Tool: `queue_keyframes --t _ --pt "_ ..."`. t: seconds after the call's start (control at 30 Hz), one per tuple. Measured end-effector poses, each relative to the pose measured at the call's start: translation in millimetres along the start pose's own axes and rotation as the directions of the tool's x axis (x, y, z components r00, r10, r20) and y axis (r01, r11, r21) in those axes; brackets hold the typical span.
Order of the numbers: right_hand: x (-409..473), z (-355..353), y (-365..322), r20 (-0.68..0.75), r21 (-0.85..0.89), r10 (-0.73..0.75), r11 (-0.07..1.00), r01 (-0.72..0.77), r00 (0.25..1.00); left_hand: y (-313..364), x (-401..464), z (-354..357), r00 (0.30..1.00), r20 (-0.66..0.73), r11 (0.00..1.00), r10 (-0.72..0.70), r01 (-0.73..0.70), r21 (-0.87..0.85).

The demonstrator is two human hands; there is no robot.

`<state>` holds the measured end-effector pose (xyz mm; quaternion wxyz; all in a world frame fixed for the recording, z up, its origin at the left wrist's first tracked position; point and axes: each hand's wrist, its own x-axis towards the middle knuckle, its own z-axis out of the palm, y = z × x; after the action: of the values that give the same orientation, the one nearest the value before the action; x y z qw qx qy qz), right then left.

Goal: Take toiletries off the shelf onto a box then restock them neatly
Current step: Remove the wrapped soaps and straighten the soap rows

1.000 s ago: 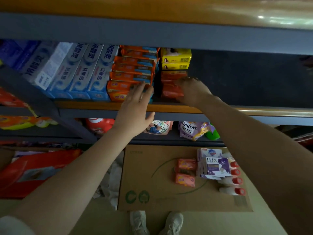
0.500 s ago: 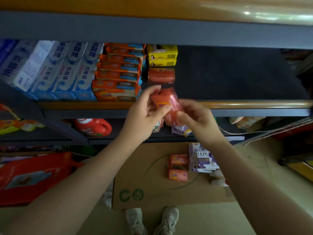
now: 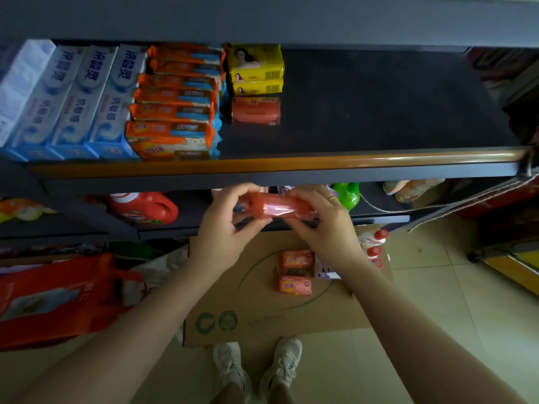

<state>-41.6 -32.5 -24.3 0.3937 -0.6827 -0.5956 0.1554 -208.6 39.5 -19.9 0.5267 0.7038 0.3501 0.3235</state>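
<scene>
Now lowered from shelf height to just below the orange-edged shelf rail [image 3: 291, 163], away from the matching orange-red pack [image 3: 256, 110] lying on the dark shelf mat: shiny orange-red plastic-wrapped soap pack [image 3: 277, 207], being held level above the flat brown cardboard box [image 3: 250, 310]. Being pinched at its left end by curled left hand [image 3: 226, 225], at its right end by curled right hand [image 3: 322, 221]. Probably worth keeping level and setting down beside the two small pink soap bars [image 3: 295, 272], edges aligned, away from the red-capped white bottles [image 3: 373, 246].
</scene>
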Motion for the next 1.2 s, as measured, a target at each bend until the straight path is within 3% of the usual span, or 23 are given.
queue_keyframes --t 0.1,0.17,0.23,0.3,0.43,0.5,0.6,0.7,0.83,0.97,1.03,1.1,1.2 --pt "-9.2 -4.9 8.8 -0.059 -0.244 -0.139 0.962 0.121 0.989 0.8 -8.0 8.3 0.993 0.048 0.983 -0.111 0.117 -0.140" --pt "-14.8 -7.2 12.5 -0.045 -0.254 -0.140 0.959 0.124 0.989 3.2 -12.2 13.6 0.984 0.085 0.962 -0.157 0.172 -0.214" --pt "-19.7 -11.1 11.3 -0.012 -0.170 -0.097 0.981 0.094 0.995 4.6 -12.8 18.0 0.971 0.082 0.932 -0.223 0.238 -0.275" --pt "-23.3 -17.5 7.6 0.033 -0.001 -0.032 0.999 0.032 0.999 5.5 -11.7 20.9 0.930 0.112 0.832 -0.350 0.364 -0.418" --pt "-27.5 -32.5 -2.1 0.154 0.359 0.115 0.919 -0.164 0.981 3.4 -15.4 28.0 0.804 0.321 0.444 -0.501 0.557 -0.701" --pt "-29.0 -37.2 -6.0 0.167 0.461 0.114 0.869 -0.179 0.979 4.6 -18.3 34.7 0.744 0.399 0.333 -0.536 0.621 -0.710" --pt "-29.0 -42.7 -12.7 0.132 0.459 0.088 0.878 -0.140 0.987 3.7 -21.3 44.8 0.667 0.507 0.280 -0.545 0.715 -0.640" --pt "-28.1 -46.3 -14.2 0.127 0.393 0.015 0.917 -0.065 0.992 -0.1 -21.9 48.1 0.609 0.552 0.291 -0.569 0.777 -0.557" --pt "-28.6 -52.8 -2.9 0.235 0.264 -0.062 0.965 -0.003 0.970 -3.9 -22.7 50.5 0.580 0.466 0.395 -0.668 0.807 -0.439" --pt "-35.8 -47.0 14.9 0.378 0.263 0.249 0.894 -0.361 0.892 -7.8 -22.1 51.4 0.547 0.337 0.453 -0.766 0.832 -0.322" --pt "-42.4 -42.0 27.5 0.429 0.243 0.359 0.838 -0.489 0.829 -12.6 -22.8 51.4 0.573 0.291 0.516 -0.766 0.818 -0.252" --pt "-49.4 -35.5 39.2 0.495 0.231 0.378 0.810 -0.538 0.782 -20.2 -25.7 53.0 0.620 0.280 0.594 -0.733 0.784 -0.183" --pt "-61.7 -21.1 62.8 0.549 0.055 0.375 0.876 -0.479 0.747 -44.8 -34.6 59.6 0.661 0.237 0.676 -0.712 0.737 -0.027"
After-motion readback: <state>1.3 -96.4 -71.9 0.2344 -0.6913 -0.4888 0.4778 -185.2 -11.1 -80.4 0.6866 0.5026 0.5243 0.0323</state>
